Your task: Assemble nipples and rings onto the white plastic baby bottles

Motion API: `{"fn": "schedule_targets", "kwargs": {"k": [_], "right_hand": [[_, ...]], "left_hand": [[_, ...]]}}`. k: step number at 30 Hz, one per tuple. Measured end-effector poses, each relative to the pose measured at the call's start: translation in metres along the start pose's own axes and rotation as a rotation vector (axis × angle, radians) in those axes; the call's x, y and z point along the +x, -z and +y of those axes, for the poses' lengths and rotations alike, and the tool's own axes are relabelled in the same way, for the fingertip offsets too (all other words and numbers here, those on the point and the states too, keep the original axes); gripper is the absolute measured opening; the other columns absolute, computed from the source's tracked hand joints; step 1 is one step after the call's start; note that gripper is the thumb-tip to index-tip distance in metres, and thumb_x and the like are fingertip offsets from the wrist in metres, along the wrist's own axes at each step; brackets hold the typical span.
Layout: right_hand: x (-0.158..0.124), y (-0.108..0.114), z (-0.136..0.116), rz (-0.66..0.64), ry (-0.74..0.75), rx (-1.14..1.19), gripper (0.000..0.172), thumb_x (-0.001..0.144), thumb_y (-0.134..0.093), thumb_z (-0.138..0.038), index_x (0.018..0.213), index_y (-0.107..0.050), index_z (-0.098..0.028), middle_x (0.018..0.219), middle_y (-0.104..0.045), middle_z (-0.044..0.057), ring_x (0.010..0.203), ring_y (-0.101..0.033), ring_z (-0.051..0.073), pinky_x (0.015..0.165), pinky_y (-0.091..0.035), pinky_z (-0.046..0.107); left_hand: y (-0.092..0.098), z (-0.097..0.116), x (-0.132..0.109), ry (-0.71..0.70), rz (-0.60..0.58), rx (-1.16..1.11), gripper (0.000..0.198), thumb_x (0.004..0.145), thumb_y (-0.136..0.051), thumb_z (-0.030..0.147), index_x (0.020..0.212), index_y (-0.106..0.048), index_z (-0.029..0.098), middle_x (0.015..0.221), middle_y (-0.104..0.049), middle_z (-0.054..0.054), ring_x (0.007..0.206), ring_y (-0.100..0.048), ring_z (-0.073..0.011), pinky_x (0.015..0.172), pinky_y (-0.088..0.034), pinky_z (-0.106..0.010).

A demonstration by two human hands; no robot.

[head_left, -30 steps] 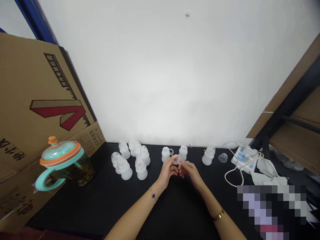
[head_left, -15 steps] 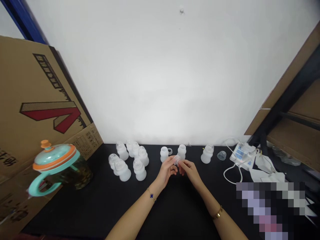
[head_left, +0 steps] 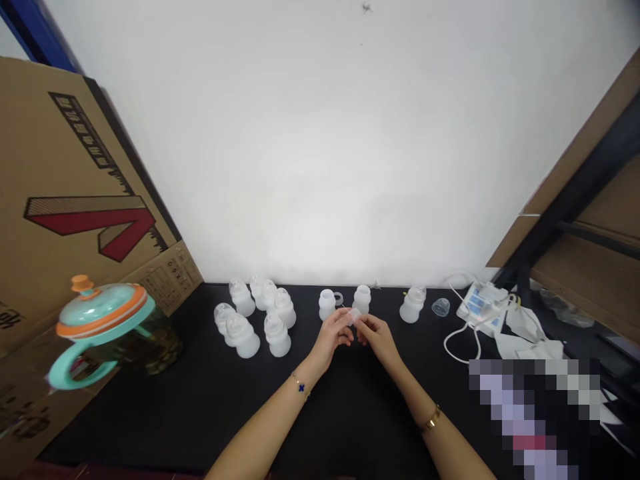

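Observation:
Both hands meet over the black table (head_left: 200, 400), pinching one small clear plastic part (head_left: 354, 315) between their fingertips. My left hand (head_left: 334, 335) grips its left side and my right hand (head_left: 376, 337) its right side. Just behind them stand two open white bottles (head_left: 327, 304) (head_left: 361, 299) with a clear ring (head_left: 339, 298) lying between them. A cluster of several capped white bottles (head_left: 253, 317) stands to the left.
A teal and orange lidded jug (head_left: 107, 330) sits at the left, in front of a large cardboard box (head_left: 65, 193). At the right are another white bottle (head_left: 413, 304), a clear cap (head_left: 441, 307), a white device with a cable (head_left: 483, 307) and a dark shelf frame (head_left: 565, 220).
The hands have kept the clear part between them and turned it; it showed as a ring a second ago and is now edge-on. The view has tilted slightly.

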State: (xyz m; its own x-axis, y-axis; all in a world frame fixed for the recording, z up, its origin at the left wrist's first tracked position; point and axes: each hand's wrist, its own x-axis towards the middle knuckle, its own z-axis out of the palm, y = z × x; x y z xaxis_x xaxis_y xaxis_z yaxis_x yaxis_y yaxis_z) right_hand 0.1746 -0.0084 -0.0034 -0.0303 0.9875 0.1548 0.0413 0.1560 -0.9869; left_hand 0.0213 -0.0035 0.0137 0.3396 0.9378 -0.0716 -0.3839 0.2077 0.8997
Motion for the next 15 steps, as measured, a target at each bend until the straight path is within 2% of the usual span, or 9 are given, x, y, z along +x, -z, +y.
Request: {"fn": "schedule_targets", "kwargs": {"k": [9,15], "right_hand": [[-0.0026,-0.0008,0.0008,0.085,0.035,-0.089,0.039,0.077,-0.073,-0.058,0.073,-0.066,-0.019,0.057,-0.056,-0.002,0.052,-0.052,0.015,0.048,-0.040,0.026],[-0.0006,-0.0007,0.0056,0.125,0.044,-0.104,0.044,0.075,-0.076,-0.056,0.098,-0.070,-0.019,0.080,-0.068,0.003,0.054,-0.055,0.014,0.046,-0.043,0.025]], "left_hand": [[0.0009,-0.0058,0.0023,0.024,0.008,-0.002,0.046,0.077,-0.072,0.056,0.097,-0.061,0.016,0.076,-0.060,0.000,0.056,-0.059,-0.0084,0.048,-0.044,-0.017],[0.0017,-0.0060,0.0025,0.045,0.020,0.031,0.050,0.075,-0.071,0.059,0.098,-0.061,0.016,0.078,-0.061,0.000,0.056,-0.058,-0.0078,0.049,-0.045,-0.017]]}}
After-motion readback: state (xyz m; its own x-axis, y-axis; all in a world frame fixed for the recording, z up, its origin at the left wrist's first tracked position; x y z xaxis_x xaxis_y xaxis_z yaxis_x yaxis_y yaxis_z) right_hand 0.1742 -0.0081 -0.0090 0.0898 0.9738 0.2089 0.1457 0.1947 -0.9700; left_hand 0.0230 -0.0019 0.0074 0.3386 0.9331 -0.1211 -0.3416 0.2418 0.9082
